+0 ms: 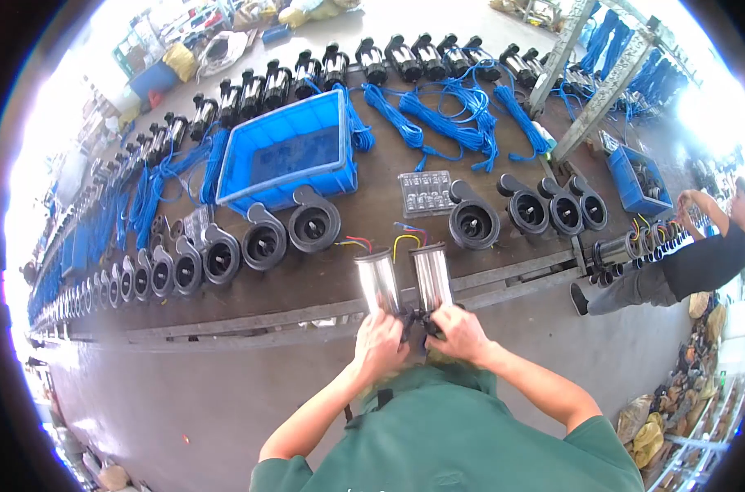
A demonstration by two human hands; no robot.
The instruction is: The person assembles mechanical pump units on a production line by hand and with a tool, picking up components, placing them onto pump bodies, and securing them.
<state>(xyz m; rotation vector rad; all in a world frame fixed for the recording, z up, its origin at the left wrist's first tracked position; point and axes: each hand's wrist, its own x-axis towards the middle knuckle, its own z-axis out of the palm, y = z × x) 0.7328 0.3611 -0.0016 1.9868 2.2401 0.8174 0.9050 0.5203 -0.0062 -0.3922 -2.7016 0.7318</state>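
Firstly, ahead and to the left of the left hand, black housings (pixel 263 243) stand in a row on the bench (pixel 372 215), with a blue crate (pixel 286 187) beyond them. The left hand (pixel 379 340) has its fingers closed around the dark lower end of one metal cylinder (pixel 378 283); red and yellow wires (pixel 363 240) come out at its top. Just beside, the right hand (pixel 458 332) grips a second metal cylinder (pixel 432 277) likewise. Whether the cylinders touch the bench, I cannot tell. In my judgement, both grips should be equally firm, and the wires free from pinching. More black housings (pixel 473 223) lie ahead of the right hand, toward its right.
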